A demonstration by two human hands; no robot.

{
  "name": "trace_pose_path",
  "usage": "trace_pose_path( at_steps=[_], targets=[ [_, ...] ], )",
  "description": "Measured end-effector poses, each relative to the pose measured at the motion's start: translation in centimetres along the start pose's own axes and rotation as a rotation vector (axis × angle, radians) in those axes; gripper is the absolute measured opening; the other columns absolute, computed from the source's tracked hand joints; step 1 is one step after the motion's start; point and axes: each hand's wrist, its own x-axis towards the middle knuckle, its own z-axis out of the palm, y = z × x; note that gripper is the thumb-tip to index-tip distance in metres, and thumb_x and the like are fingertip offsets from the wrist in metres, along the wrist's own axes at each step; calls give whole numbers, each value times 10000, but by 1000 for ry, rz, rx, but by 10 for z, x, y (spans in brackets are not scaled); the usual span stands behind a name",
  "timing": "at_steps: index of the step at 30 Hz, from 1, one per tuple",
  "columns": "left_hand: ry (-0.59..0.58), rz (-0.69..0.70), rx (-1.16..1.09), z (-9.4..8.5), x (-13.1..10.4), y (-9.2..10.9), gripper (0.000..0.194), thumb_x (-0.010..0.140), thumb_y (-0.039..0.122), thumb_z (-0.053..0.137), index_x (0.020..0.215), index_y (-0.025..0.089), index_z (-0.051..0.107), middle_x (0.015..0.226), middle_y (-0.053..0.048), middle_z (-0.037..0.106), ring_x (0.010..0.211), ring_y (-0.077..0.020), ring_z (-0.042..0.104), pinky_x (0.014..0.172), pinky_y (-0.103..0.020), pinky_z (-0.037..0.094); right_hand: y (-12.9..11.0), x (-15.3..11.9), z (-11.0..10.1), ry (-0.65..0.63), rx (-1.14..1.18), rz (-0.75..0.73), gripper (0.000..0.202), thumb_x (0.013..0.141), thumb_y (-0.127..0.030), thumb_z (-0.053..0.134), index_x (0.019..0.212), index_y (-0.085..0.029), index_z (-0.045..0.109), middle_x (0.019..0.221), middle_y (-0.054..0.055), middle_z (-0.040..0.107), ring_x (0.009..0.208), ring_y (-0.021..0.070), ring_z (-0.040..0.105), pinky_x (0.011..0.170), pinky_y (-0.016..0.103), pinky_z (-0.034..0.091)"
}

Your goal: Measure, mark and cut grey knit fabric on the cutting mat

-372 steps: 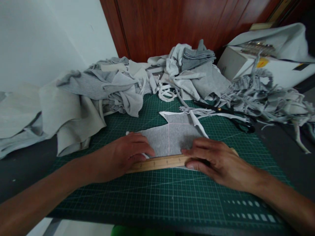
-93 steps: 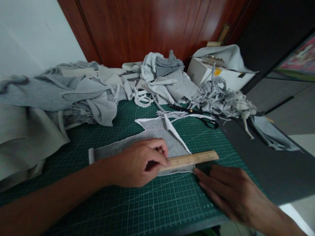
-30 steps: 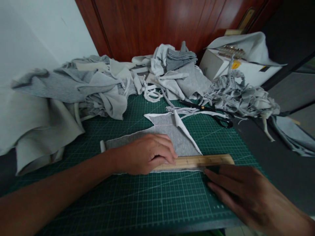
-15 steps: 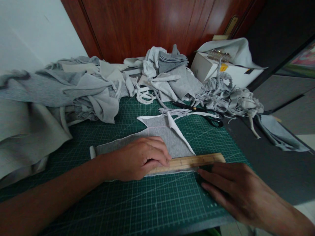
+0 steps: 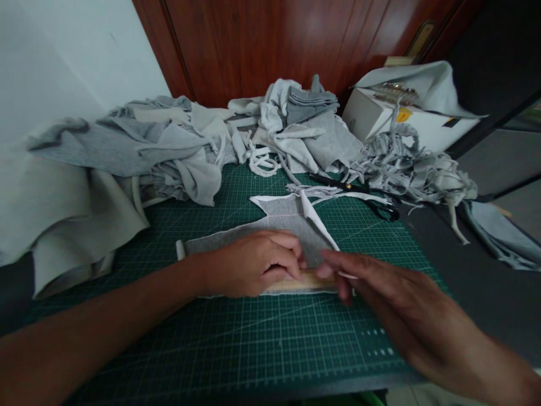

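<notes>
A grey cloth piece [image 5: 291,224] with pale edges lies on the green cutting mat [image 5: 262,338]. Across its near part runs a wooden ruler [image 5: 315,280]. My left hand [image 5: 257,264] has its fingers curled and presses down on the ruler, covering much of it. Over the ruler's right part is my right hand [image 5: 380,287], slightly blurred, its fingers bent close together. A thin pale sliver shows between those fingers; I cannot make out what it is. The ruler's right end is hidden behind this hand.
Black-handled scissors [image 5: 384,210] lie beyond the cloth, partly under fabric strips [image 5: 338,193]. Heaped grey fabric [image 5: 169,141] covers the back left. More scraps [image 5: 304,124] and a tangle of strips [image 5: 414,163] sit near a white box [image 5: 372,113] at back right.
My right hand has moved up and left from the cloth's near right corner to over the ruler. My left hand stays on the ruler. The whole view has shifted slightly.
</notes>
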Motion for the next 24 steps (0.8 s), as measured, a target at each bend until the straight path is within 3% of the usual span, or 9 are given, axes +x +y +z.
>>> trace_pose_path(
  at_steps=[5,9,13,18,24],
  targets=[
    [20,-17,-23,0,0,0,122,984,136,612,894,183,678,1067,-48,723,1033,-170,673,966,-297,505,-16,27,14,-73,202,74,339,1018,-68,450,1311,-225,516,965,35,768,842,158,759,726,243,623],
    [69,18,-19,1,-1,-1,136,957,129,640,828,171,653,1088,-70,691,1028,-180,655,957,-313,513,-20,36,28,61,123,-56,252,1011,-60,511,1182,-206,625,1090,69,761,940,160,759,785,240,622],
    [116,46,38,2,-2,-2,121,888,100,702,790,165,671,1089,-91,650,1051,-205,620,974,-346,508,-20,35,40,111,134,-98,216,1005,-78,587,1151,-194,696,1063,68,721,852,125,724,665,175,591],
    [157,88,106,4,-3,-3,194,801,20,692,699,175,634,1104,-86,639,1060,-224,591,1004,-404,479,-17,32,50,76,160,-147,295,991,-21,562,1229,-154,673,1094,95,753,967,183,740,835,280,637],
    [141,86,81,2,-3,-3,213,821,34,695,674,178,641,1142,-93,636,1128,-244,573,1054,-438,439,-19,41,47,106,101,-261,197,965,-1,624,1099,-92,736,988,117,788,874,207,747,721,315,642]
  ],
)
